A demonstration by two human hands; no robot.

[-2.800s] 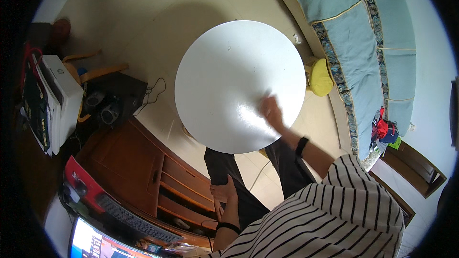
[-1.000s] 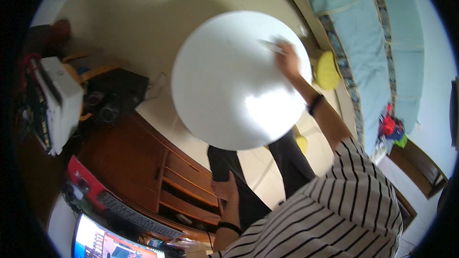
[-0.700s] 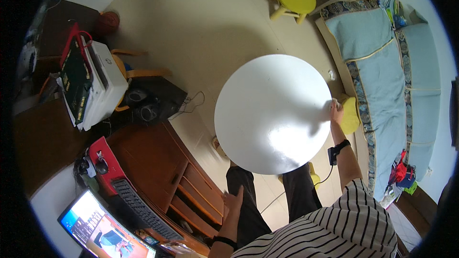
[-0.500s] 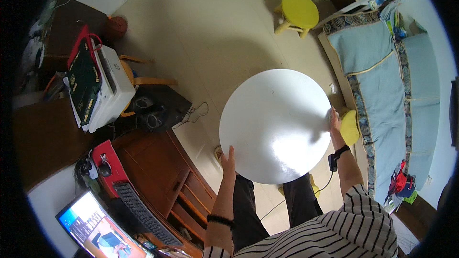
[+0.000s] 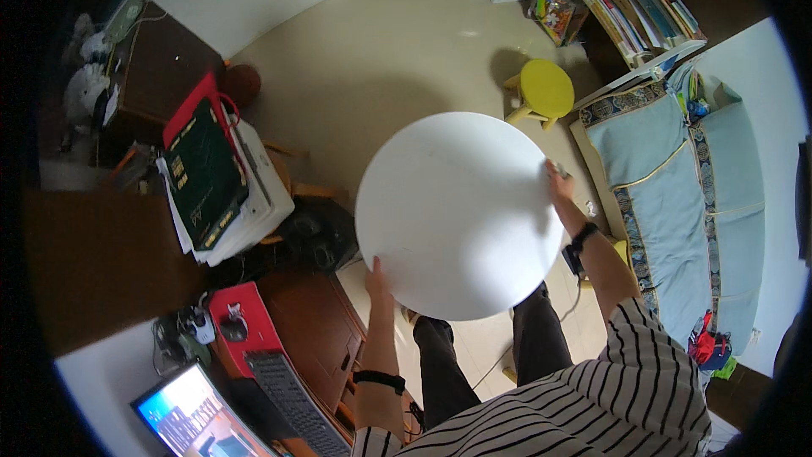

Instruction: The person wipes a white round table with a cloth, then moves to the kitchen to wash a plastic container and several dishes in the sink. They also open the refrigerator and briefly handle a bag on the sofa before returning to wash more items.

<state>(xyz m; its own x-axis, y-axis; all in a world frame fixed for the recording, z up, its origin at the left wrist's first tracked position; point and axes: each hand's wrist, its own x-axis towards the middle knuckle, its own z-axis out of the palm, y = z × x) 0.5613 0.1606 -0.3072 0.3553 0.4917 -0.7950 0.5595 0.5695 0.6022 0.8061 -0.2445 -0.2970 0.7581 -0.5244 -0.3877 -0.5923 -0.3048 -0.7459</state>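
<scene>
Centrally, the round white table (image 5: 457,211) spreads out just beyond the person's legs (image 5: 444,364). The left hand (image 5: 379,281) touches its near left rim and the right hand (image 5: 560,186) its right rim, though with fingers partly hidden I cannot tell whether either clamps it. Farther off, a yellow stool (image 5: 547,87) stands beside the blue couch (image 5: 655,211).
</scene>
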